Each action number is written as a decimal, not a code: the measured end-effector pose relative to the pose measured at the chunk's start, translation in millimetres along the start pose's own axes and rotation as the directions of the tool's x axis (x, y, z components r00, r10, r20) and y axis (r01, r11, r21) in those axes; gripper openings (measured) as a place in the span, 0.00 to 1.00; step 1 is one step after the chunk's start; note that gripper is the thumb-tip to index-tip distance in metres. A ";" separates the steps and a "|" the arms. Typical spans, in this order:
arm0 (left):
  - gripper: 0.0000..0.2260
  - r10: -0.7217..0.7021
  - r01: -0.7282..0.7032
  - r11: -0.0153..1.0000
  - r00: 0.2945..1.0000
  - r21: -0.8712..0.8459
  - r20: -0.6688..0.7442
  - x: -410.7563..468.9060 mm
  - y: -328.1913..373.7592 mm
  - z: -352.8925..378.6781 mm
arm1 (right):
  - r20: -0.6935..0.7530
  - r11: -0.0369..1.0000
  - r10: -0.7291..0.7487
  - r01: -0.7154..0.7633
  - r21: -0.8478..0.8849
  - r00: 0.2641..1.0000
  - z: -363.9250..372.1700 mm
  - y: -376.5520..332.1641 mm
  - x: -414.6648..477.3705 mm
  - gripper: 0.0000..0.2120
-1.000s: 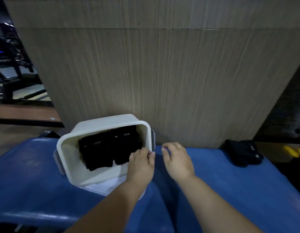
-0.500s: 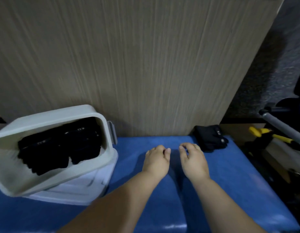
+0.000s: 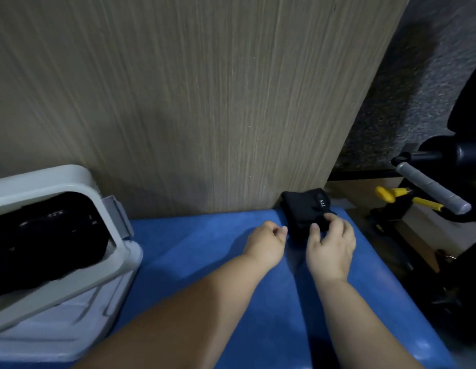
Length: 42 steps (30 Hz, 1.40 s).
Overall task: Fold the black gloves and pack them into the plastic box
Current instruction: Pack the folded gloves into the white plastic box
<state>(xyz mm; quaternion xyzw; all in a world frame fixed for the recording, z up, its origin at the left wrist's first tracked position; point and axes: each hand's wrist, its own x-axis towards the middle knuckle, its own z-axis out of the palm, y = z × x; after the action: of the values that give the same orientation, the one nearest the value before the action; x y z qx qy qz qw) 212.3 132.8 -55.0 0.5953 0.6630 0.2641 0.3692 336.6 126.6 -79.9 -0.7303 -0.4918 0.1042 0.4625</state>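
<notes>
A pair of black gloves [image 3: 303, 209] lies bunched at the far right corner of the blue padded surface, against the wooden panel. My right hand [image 3: 331, 242] has its thumb and fingers curled onto the gloves' near edge. My left hand [image 3: 266, 242] hovers just left of the gloves with loosely curled fingers, holding nothing. At the left the white plastic box [image 3: 109, 222] stands tilted on its lid, with folded black gloves [image 3: 45, 238] inside.
The blue padded surface [image 3: 194, 251] runs between the box and the gloves. A wooden panel [image 3: 191, 102] rises right behind it. Beyond the right edge are a grey handlebar [image 3: 431, 191], yellow-handled tools [image 3: 391, 194] and dark equipment.
Both hands left the box and moved right across the blue surface. The view swung right with them. My right hand has now reached the loose gloves and closed on their edge.
</notes>
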 end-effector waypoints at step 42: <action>0.06 -0.044 0.155 0.542 0.987 -0.826 0.157 -43.2 3.6 -109.2 | 0.424 0.789 -0.070 -0.210 0.577 0.903 -38.2 -106.2 -7.0 0.11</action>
<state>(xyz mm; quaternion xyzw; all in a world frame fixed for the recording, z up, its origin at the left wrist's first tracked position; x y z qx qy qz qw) 127.4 100.5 19.6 0.3239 0.4677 0.4904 0.6602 290.3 108.4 21.6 -0.5194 -0.4918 0.4303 0.5506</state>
